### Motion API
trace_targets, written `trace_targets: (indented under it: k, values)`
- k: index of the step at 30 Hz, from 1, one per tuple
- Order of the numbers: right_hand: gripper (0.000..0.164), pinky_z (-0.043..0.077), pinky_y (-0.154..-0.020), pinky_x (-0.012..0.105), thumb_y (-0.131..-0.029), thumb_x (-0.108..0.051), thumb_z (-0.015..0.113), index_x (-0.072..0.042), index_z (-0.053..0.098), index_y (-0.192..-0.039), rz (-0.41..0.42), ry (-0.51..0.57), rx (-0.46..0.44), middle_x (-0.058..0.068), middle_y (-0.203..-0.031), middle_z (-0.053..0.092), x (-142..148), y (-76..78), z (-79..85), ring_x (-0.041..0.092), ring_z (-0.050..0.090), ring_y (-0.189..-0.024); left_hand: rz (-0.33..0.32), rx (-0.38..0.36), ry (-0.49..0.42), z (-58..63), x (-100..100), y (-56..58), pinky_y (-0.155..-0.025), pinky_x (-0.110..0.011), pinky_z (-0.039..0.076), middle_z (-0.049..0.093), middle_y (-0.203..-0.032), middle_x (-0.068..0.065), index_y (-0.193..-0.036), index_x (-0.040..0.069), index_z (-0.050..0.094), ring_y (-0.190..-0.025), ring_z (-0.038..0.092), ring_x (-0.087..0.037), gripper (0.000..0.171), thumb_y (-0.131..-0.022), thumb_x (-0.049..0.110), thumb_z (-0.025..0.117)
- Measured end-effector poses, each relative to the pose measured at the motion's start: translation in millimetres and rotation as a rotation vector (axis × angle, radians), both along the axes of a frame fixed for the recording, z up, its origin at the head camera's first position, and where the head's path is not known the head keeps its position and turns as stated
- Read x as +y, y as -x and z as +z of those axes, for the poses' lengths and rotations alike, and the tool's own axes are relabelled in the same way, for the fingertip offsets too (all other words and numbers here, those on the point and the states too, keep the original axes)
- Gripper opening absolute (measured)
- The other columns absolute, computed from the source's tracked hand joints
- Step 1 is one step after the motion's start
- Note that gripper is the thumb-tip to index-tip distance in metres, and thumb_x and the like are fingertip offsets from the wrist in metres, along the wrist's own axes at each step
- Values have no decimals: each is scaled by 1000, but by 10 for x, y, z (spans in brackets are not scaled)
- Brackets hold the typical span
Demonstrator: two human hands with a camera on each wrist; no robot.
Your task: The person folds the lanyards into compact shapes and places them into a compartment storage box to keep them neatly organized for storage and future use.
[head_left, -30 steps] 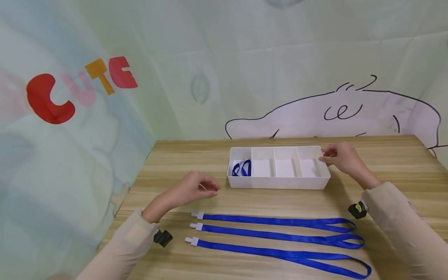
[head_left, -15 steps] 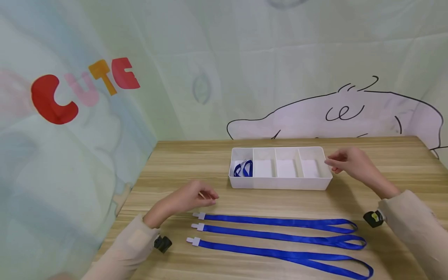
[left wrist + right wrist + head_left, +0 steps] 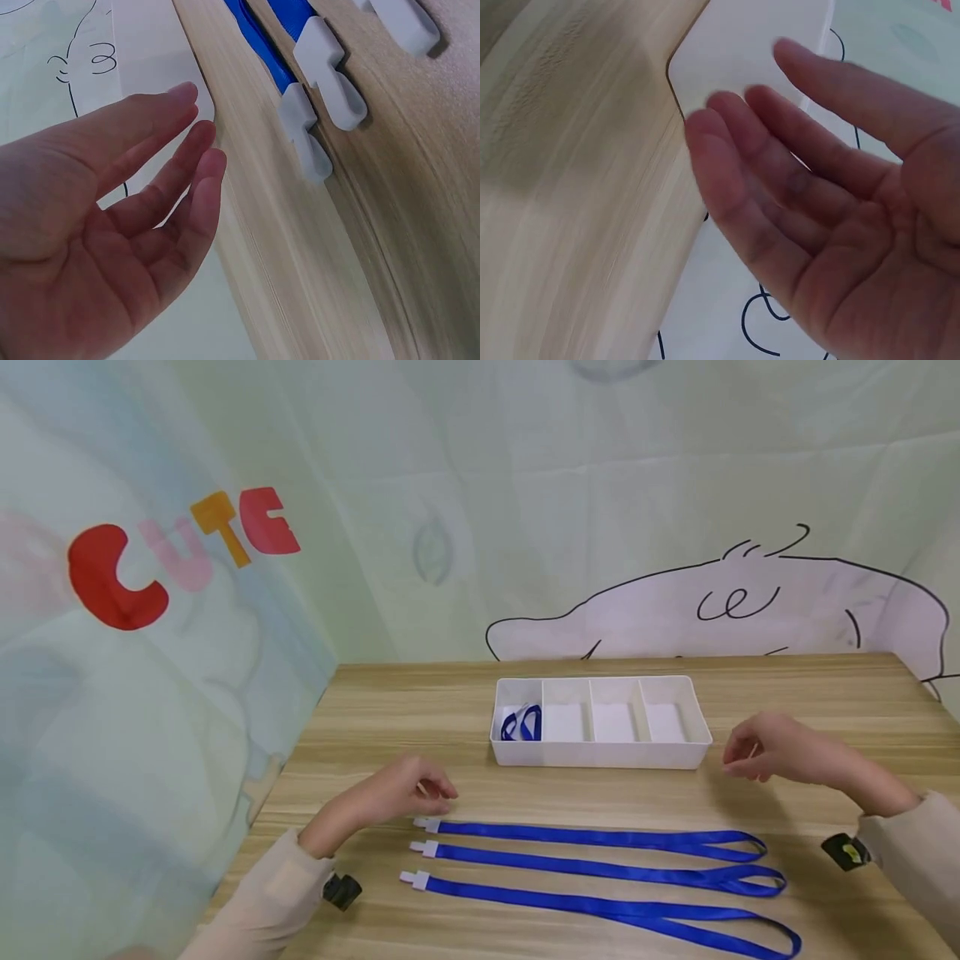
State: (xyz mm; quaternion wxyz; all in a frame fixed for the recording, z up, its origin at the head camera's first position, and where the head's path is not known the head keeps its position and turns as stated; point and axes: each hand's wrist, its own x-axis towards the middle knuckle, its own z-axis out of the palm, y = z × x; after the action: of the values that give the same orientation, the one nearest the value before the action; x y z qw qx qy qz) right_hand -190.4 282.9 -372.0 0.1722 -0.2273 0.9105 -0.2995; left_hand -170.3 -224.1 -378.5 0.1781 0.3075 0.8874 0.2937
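Three flat blue ribbon lanyards (image 3: 600,867) lie at six o'clock from one oblong white tray (image 3: 600,756). Left hand (image 3: 396,792) and right hand (image 3: 795,750) curve loosely, empty.

The word "CUTE" (image 3: 189,575) stands on the left side of the backdrop (image 3: 390,460) in large capitals: red C (image 3: 96,578), pink U (image 3: 192,580), orange T (image 3: 225,528), pinkish-red E (image 3: 260,524). At the right wrist view's top right corner, a pinkish-red fragment (image 3: 946,4) is cut off, unreadable.

Satiny cloth lanyards (image 3: 562,864), plastic tray (image 3: 600,756)
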Motion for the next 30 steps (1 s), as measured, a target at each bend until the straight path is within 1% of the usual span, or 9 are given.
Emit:
trace_targets:
  k: [3,6,9,14,18,25,30]
  values:
    - [7,53,-53,28,-90,-10,73,-6,68,-87,69,-15,-46,-4,-76,61,36,-80,-20,10,57,-62,12,-19,7,-16,3,0,-72,-23,55,73,-93,-5,-98,1,75,-81,65,-13,9,-90,5,73]
    - [7,53,-51,27,-89,-10,74,-8,68,-86,104,-5,-80,-5,-74,60,67,-162,-49,8,56,-60,20,-35,4,-44,4,-2,-70,-23,55,73,-91,-4,-97,2,75,-79,65,-13,8,-90,5,74]
    - [7,52,-51,28,-89,-10,74,-8,68,-86,115,14,-114,-5,-74,61,97,-232,-88,8,56,-59,20,-47,-7,-73,-2,-6,-69,-24,55,72,-89,-4,-97,1,75,-76,64,-12,8,-90,4,73]
    - [10,51,-51,26,-89,-12,75,-10,66,-84,90,12,-159,-4,-75,60,136,-319,-176,8,56,-59,21,-66,-18,-114,-14,-12,-66,-24,55,71,-86,-2,-96,0,74,-72,62,-11,8,-89,3,74]
    - [12,48,-49,24,-89,-12,75,-10,66,-82,103,26,-143,-6,-73,60,172,-356,-260,7,54,-56,29,-65,-9,-135,-23,-9,-65,-24,54,69,-83,1,-93,2,74,-71,61,-11,5,-89,5,74]
    - [13,49,-46,24,-87,-9,76,-11,66,-78,133,80,-82,-11,-70,59,224,-415,-411,2,53,-55,21,-75,-3,-168,-44,-14,-64,-25,54,67,-80,4,-92,4,72,-70,59,-10,5,-89,6,75]
    - [14,46,-42,24,-88,-11,75,-12,66,-77,130,122,-85,-13,-65,58,223,-440,-491,0,50,-50,16,-94,-5,-189,-50,-23,-64,-24,54,67,-79,3,-90,2,72,-70,61,-8,5,-87,4,76]
